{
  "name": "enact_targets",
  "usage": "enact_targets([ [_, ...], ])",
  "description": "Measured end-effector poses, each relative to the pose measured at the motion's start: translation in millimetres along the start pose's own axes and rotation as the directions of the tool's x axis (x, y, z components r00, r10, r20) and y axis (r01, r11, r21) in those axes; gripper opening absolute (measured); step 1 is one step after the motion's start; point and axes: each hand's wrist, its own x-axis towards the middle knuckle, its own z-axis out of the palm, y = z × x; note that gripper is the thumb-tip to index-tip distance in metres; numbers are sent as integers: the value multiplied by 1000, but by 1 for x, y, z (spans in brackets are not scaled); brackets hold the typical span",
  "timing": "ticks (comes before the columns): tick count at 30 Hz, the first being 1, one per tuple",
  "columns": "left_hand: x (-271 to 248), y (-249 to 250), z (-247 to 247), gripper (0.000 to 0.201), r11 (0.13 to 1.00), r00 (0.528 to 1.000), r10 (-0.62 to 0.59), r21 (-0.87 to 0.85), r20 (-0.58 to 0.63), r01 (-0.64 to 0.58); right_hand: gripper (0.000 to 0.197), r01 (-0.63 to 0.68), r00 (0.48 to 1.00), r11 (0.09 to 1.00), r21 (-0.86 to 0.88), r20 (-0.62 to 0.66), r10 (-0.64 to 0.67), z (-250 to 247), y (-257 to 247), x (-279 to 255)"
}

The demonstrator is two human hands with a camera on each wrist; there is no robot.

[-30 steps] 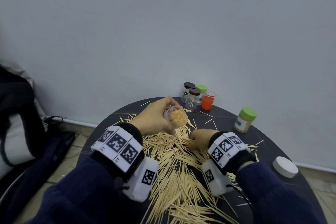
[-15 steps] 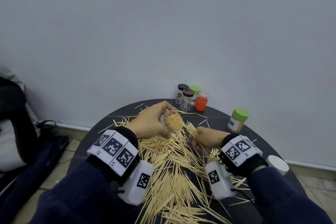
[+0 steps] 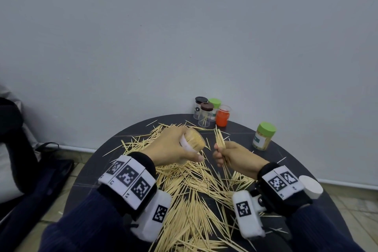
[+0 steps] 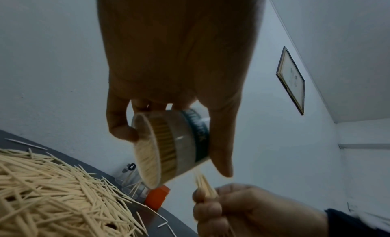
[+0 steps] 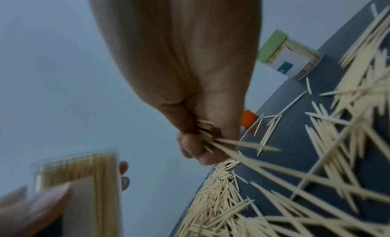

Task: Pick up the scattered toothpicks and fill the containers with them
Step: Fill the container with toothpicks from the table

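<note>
My left hand (image 3: 173, 150) grips a clear round container (image 3: 193, 141) packed with toothpicks, tilted with its open mouth toward the right; the same container (image 4: 168, 146) shows in the left wrist view. My right hand (image 3: 233, 157) pinches a small bundle of toothpicks (image 3: 219, 138) just right of that mouth, tips pointing up and away. In the right wrist view the bundle (image 5: 213, 138) sticks out of my curled fingers. A large heap of loose toothpicks (image 3: 190, 196) covers the dark round table (image 3: 290, 165) beneath both hands.
At the table's far edge stand two dark-lidded clear jars (image 3: 205, 114), a green-lidded jar (image 3: 214, 106) and an orange jar (image 3: 223, 116). A filled green-lidded jar (image 3: 263, 138) stands at the right, a white lid (image 3: 311, 187) near the right edge. A wall runs close behind.
My right hand has lifted off the heap with a bundle of toothpicks and brought it up beside the container's mouth. The left hand has kept holding the container, tilted.
</note>
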Motion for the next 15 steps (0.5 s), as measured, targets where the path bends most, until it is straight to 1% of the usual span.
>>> enact_targets([
  [3,1,2,4,45,1000,999,-16,-12,46,16,27,105,994,985,135,-45,-100,1,-6,-1],
  [5,1,3,7,46,998,996,-33,-41,88,37,27,193,980,958,214,-84,-178,4,-14,-3],
  [9,2,1,12,45,996,986,-64,-53,152,72,28,392,919,863,319,-172,-354,14,-34,-8],
  [12,5,0,14,51,994,981,-95,-36,170,102,26,469,883,775,423,-219,-415,20,-46,-12],
  [15,5,-1,16,52,991,976,-118,-34,181,126,27,515,856,730,449,-231,-462,28,-51,-16],
])
